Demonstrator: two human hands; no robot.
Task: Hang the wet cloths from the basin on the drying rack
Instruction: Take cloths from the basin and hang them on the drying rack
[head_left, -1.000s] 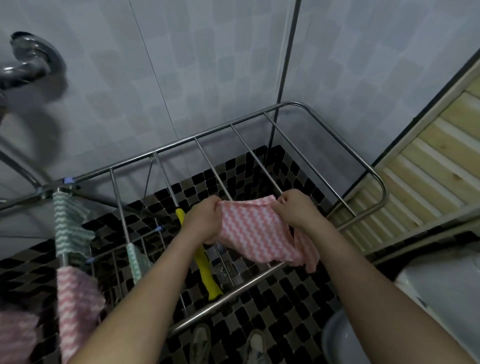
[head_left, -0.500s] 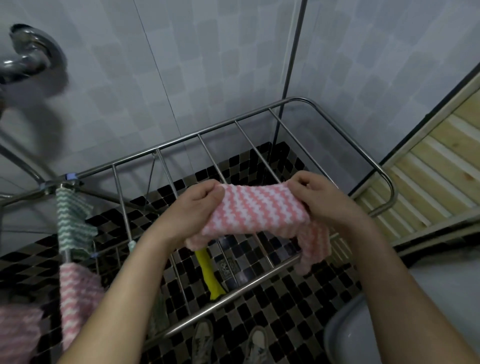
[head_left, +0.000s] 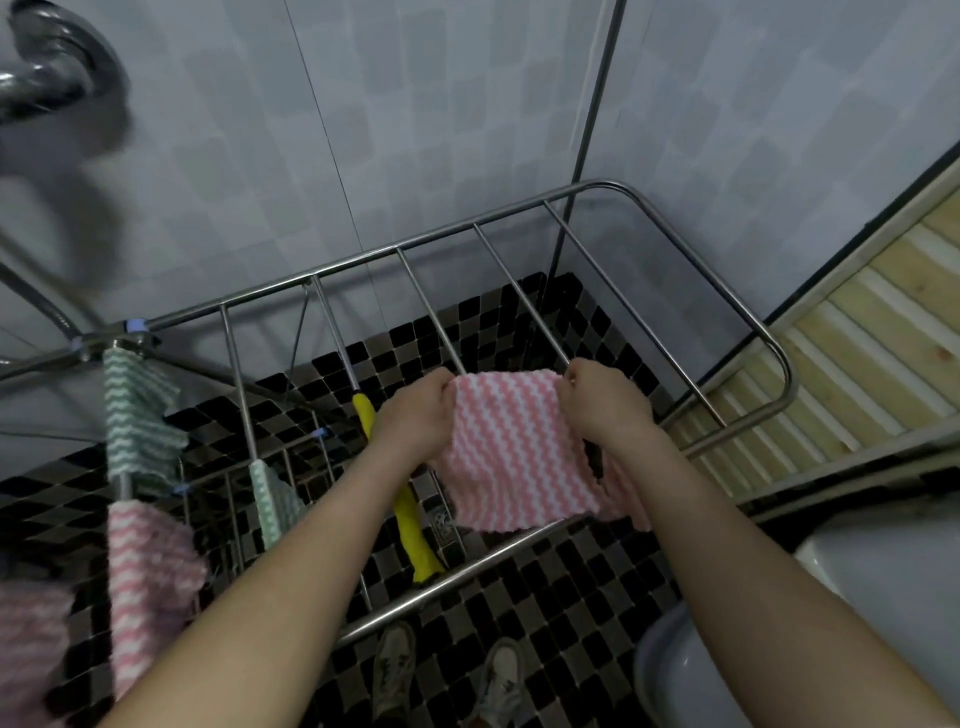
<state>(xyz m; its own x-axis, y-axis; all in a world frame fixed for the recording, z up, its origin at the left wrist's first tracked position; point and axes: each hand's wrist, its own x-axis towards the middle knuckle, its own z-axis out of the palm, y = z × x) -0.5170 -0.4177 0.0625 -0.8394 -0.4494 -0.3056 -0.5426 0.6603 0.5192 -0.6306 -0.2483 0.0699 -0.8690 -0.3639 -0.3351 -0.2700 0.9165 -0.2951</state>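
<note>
A pink-and-white zigzag cloth is spread flat over the bars of the steel drying rack. My left hand pinches its upper left corner and my right hand pinches its upper right corner. The cloth hangs down toward the rack's front rail. A yellow cloth lies along a bar just left of it. Further left hang a green-and-white cloth, a smaller green one and a pink one. The grey basin shows at the lower right, its inside hidden.
Tiled walls stand close behind the rack, with a chrome pipe at the top left. A wooden slatted panel is on the right. My shoes stand on the black mosaic floor under the front rail.
Both hands have drawn the cloth open, from a bunched strip to a flat sheet, and set it lower over the bars.
</note>
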